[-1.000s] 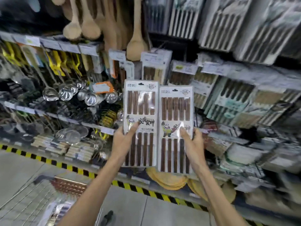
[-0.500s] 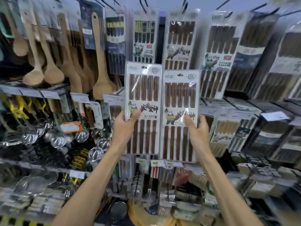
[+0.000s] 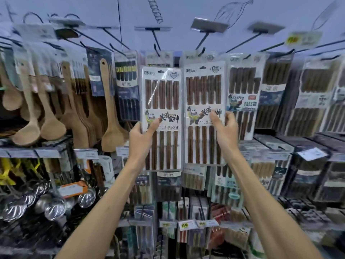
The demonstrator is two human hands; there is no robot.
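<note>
Two white blister packs of dark wooden chopsticks are held upright side by side in front of a shop display. My left hand (image 3: pixel 142 136) grips the left chopstick pack (image 3: pixel 161 101) at its left edge, thumb across the panda label. My right hand (image 3: pixel 225 130) grips the right chopstick pack (image 3: pixel 203 92) at its right edge, thumb on the front. The right pack sits slightly higher, its top near the hanging hooks (image 3: pixel 202 50). The fingers behind both packs are hidden.
More chopstick packs (image 3: pixel 242 86) hang on hooks behind and to the right. Wooden spoons and spatulas (image 3: pixel 110 116) hang at the left, steel ladles (image 3: pixel 54 204) below them. Price tags (image 3: pixel 184 225) line the shelf rails; boxed goods fill the lower right shelves.
Both hands have raised the two packs toward the upper hooks, and the view has tilted upward from the floor and lower shelves to the top of the display.
</note>
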